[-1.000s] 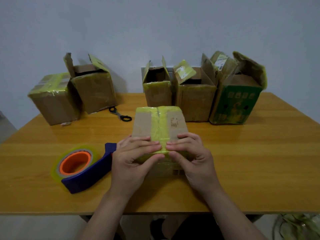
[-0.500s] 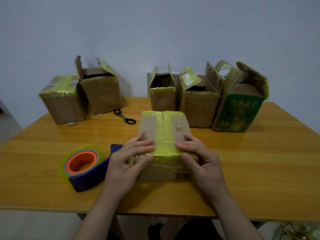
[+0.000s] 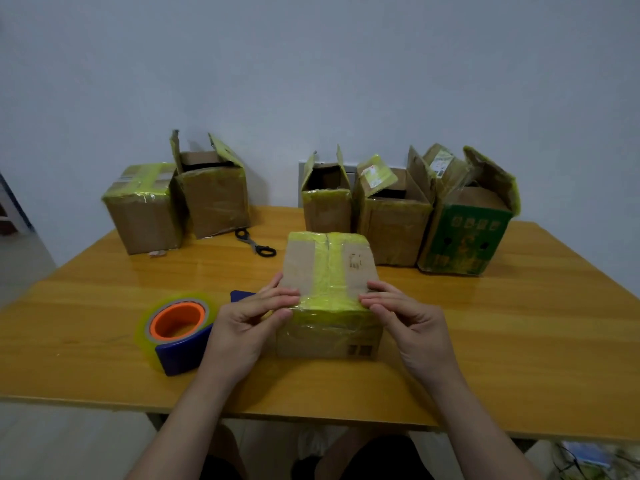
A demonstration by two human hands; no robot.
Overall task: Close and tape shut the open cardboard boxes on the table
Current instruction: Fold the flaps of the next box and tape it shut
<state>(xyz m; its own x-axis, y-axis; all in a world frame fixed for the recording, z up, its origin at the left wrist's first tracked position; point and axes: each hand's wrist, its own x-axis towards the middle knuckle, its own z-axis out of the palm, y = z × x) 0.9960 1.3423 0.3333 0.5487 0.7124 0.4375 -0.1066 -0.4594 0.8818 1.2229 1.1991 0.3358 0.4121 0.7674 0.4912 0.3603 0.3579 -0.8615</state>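
A small closed cardboard box with yellow-green tape along its top seam and near edge stands in the middle of the table. My left hand has straight fingers on the box's near left corner, with the thumb by the front face. At the near right corner, my right hand touches with straight fingers. A tape dispenser, blue with an orange core, lies to the left of my left hand. Along the back stand open boxes and a green open box.
A taped-shut box stands at the back left. Black-handled scissors lie between the back boxes and the middle box. The wooden table has bare surface on the right. A grey wall rises close behind the boxes.
My hands have slid apart along the box's near top edge, from the middle of the tape to the two corners. The view has tilted up a little.
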